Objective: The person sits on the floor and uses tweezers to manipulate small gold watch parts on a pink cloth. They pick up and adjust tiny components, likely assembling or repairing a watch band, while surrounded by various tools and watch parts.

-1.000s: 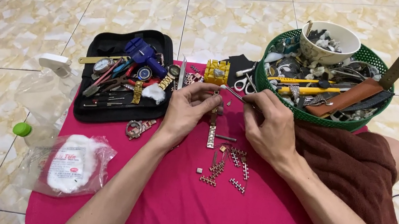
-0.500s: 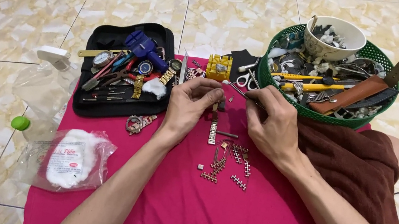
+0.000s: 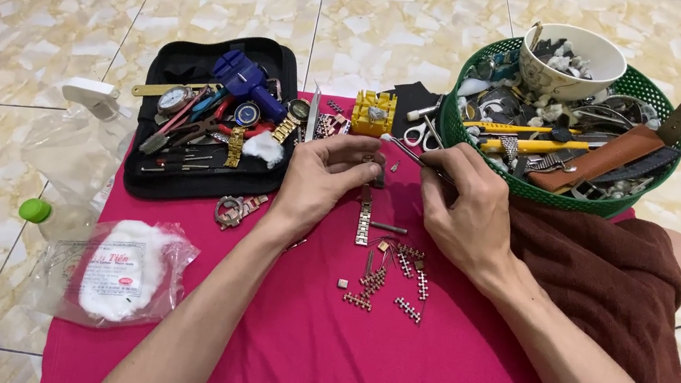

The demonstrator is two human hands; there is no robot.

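Note:
My left hand [image 3: 319, 181] pinches the top end of a metal watch bracelet strip [image 3: 364, 219] that lies on the pink cushion [image 3: 315, 352]. My right hand [image 3: 461, 209] holds a thin pin tool [image 3: 406, 149] whose tip points left toward the strip's top end by my left fingers. Loose bracelet links [image 3: 386, 276] and a small pin lie scattered on the cushion just below both hands.
A black tool case [image 3: 179, 175] with watches, tweezers and a blue tool lies at the left. A yellow link holder [image 3: 373, 113] stands behind my hands. A green basket [image 3: 558, 197] with tools, straps and a white bowl [image 3: 573, 60] sits at the right. A cotton bag [image 3: 118, 270] and a spray bottle [image 3: 78, 150] lie on the tiled floor.
Both hands have stayed at the top of the bracelet strip. The fingers and the tool shifted only slightly.

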